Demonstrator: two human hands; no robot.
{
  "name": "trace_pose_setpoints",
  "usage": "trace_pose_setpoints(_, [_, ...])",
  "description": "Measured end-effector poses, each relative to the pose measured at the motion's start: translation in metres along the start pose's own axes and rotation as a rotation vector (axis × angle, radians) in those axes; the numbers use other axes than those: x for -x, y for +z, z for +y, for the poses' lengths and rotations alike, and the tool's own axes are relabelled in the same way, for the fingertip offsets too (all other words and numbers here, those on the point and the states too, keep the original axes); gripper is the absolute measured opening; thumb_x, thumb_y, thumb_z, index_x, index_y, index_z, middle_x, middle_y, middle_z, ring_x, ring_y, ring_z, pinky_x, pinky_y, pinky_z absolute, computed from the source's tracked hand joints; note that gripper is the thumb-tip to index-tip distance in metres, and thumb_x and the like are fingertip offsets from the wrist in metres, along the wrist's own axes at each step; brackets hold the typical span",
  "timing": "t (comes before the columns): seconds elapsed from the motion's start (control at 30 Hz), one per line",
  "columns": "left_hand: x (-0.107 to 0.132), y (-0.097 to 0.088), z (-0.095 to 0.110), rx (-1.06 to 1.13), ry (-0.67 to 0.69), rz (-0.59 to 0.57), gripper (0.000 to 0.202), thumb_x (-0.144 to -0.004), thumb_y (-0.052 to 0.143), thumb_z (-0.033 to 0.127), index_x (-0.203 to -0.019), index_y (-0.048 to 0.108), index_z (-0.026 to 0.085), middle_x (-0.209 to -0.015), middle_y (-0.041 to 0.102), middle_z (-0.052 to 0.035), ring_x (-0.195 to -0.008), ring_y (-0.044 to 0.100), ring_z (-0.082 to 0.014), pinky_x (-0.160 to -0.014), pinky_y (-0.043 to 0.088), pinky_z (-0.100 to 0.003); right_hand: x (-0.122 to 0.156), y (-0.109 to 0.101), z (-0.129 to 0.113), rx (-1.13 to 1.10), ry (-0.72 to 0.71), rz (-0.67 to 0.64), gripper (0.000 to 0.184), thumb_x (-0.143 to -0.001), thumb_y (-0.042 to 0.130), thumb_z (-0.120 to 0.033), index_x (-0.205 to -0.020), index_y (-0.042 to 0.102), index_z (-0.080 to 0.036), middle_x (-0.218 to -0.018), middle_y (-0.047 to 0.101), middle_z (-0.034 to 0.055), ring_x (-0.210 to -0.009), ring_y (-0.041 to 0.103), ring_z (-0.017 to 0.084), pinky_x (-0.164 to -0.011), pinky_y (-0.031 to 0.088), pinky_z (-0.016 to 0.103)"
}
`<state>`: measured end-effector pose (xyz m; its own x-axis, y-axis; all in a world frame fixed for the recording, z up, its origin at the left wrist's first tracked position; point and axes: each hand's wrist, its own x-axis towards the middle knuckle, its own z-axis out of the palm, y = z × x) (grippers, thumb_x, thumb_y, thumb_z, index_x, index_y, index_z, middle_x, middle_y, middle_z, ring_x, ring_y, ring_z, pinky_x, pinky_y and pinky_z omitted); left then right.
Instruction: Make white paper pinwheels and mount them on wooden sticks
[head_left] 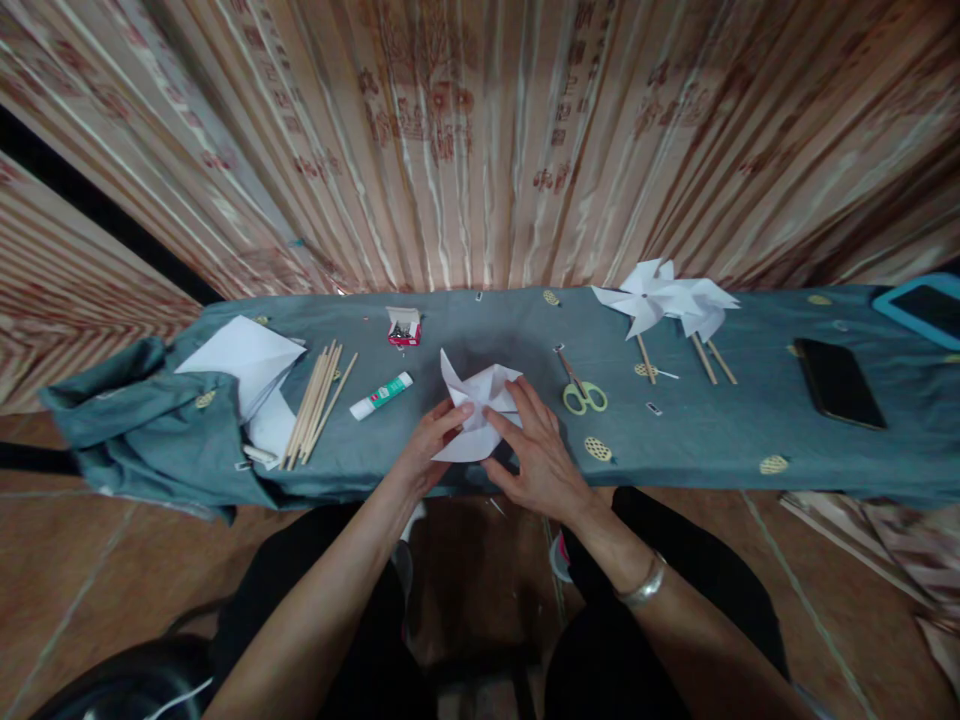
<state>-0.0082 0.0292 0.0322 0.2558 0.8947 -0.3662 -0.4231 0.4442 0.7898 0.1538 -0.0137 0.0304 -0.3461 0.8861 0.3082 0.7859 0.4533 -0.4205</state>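
A partly folded white paper pinwheel [480, 395] lies at the near edge of a narrow bench covered in blue-grey cloth [720, 440]. My left hand [429, 440] pinches the paper's left side, its thumb and fingers pressed on a fold. My right hand [534, 445] rests on the paper's right side, with its fingers pressing a flap down towards the middle. Both hands are touching the paper.
A glue stick [381, 395], a bundle of wooden sticks [316, 400], white paper sheets [244, 360] and a small red box [403, 328] lie to the left. Scissors [581, 392], finished pinwheels [664, 300], a black phone [838, 382] and a blue-edged tablet [922, 308] lie to the right.
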Motion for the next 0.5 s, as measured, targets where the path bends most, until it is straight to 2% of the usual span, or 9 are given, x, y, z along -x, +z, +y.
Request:
trace_pose_setpoints(0.1, [0.002, 0.003, 0.003, -0.062, 0.027, 0.026, 0.041, -0.052, 0.086, 0.026, -0.088, 0.07, 0.013, -0.076, 0.073, -0.0026, -0.063, 0.064, -0.0143, -0.064, 0.049, -0.025, 0.003, -0.003, -0.001, -0.003, -0.017, 0.001, 0.06, -0.085, 0.058, -0.043, -0.138, 0.044, -0.021, -0.158, 0.017, 0.0155, -0.147, 0.008, 0.033, -0.108, 0.029, 0.058])
trace_pose_setpoints(0.2, [0.003, 0.005, 0.003, -0.112, 0.044, 0.042, 0.038, -0.05, 0.087, 0.023, -0.083, 0.071, 0.013, -0.075, 0.073, -0.0025, -0.066, 0.065, -0.0159, -0.067, 0.05, -0.026, 0.005, -0.006, -0.001, -0.01, -0.033, 0.011, 0.06, -0.086, 0.055, -0.049, -0.138, 0.044, -0.02, -0.159, 0.012, 0.0158, -0.147, 0.005, 0.033, -0.11, 0.026, 0.058])
trace_pose_setpoints(0.5, [0.005, 0.006, 0.003, -0.16, 0.051, 0.062, 0.031, -0.05, 0.086, 0.024, -0.076, 0.071, 0.014, -0.074, 0.073, -0.0033, -0.062, 0.065, -0.0174, -0.06, 0.05, -0.027, 0.007, -0.012, -0.001, -0.113, -0.015, 0.029, 0.049, -0.09, 0.052, -0.043, -0.136, 0.048, -0.026, -0.16, 0.011, 0.0069, -0.148, 0.005, 0.031, -0.111, 0.026, 0.058])
